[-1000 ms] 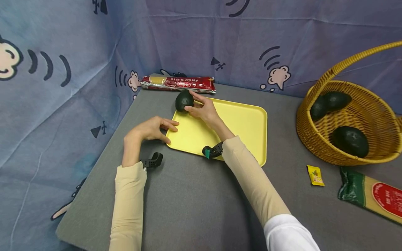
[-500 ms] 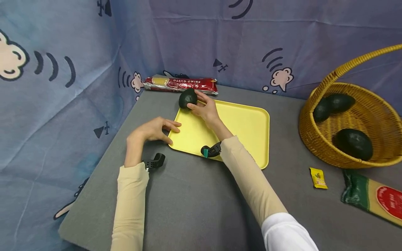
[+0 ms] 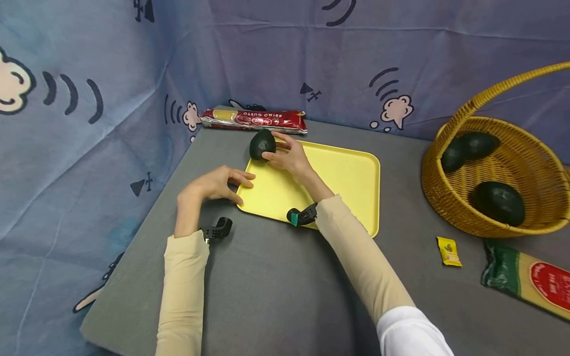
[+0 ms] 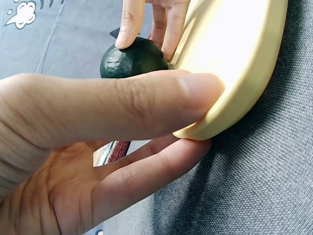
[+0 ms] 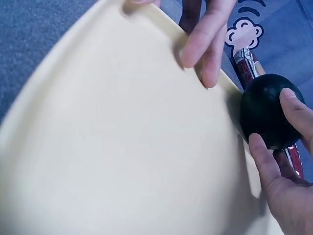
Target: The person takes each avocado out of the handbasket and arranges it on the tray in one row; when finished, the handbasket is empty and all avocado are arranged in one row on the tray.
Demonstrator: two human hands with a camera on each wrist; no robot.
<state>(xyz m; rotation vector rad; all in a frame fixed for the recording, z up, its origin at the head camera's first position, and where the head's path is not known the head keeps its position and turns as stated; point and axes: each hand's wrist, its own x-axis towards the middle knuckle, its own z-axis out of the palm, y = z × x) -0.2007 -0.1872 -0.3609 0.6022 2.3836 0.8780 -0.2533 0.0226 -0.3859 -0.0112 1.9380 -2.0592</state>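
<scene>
At the far left corner of the yellow tray [image 3: 343, 183], a dark green avocado [image 3: 261, 145] is held by my right hand [image 3: 291, 159]. The right wrist view shows the thumb and fingertips of this hand on the avocado [image 5: 269, 110]. My left hand [image 3: 215, 183] holds the tray's near left corner; in the left wrist view its thumb [image 4: 146, 105] lies on the rim [image 4: 244, 93] and a finger meets the edge from the other side. Whether the avocado rests on the tray floor or its rim, I cannot tell.
A yellow wicker basket [image 3: 434, 198] with several avocados stands at right. Near it lie a small yellow packet [image 3: 449, 251] and a green-and-tan bag [image 3: 525, 272] with a red label. Behind the tray lies a long red packet [image 3: 258, 120], against the blue cloth [image 3: 347, 54].
The avocado tipped slightly away in my right hand half a second ago and is now back near its earlier position. My left hand stays at the tray corner. The head view shifted slightly.
</scene>
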